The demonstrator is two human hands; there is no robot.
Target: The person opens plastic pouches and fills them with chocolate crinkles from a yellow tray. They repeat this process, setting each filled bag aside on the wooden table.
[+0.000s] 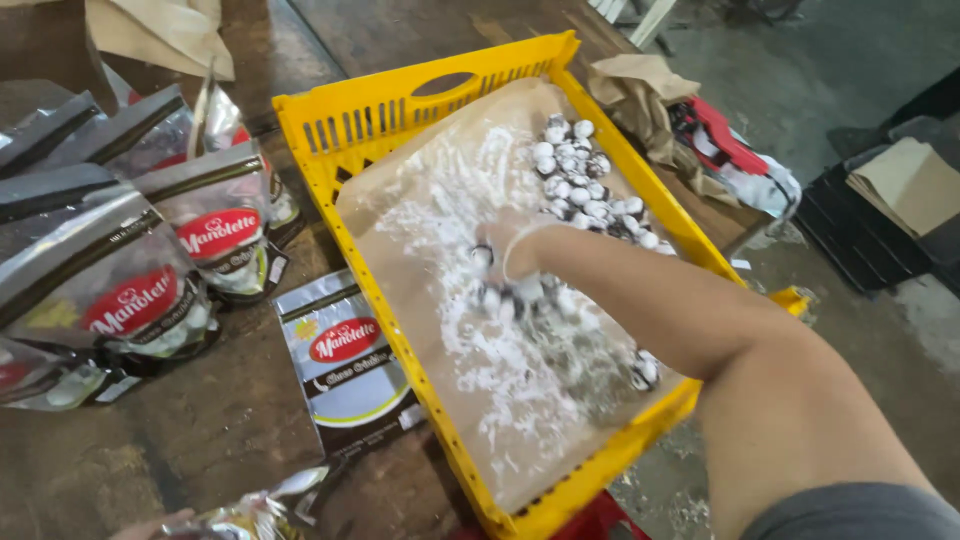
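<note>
My right hand (pixel 512 258), in a thin clear glove, reaches into a yellow plastic crate (pixel 330 112) lined with brown paper dusted in white powder. Its fingers curl down around a few small dark, powder-coated cookies (pixel 505 296) in the crate's middle. A larger heap of the same cookies (pixel 578 178) lies at the crate's far side, and one or two sit near my forearm (pixel 644 370). Only a sliver of my left hand (pixel 150 524) shows at the bottom edge, gripping a shiny silver pouch (pixel 262 510).
Several filled silver pouches with red labels (pixel 130 270) stand at the left of the wooden table. One flat pouch (pixel 350 362) lies beside the crate. Crumpled brown paper (pixel 640 92) and a red-and-white bundle (pixel 735 155) sit beyond it. A black crate with cardboard (pixel 900 185) stands on the floor, right.
</note>
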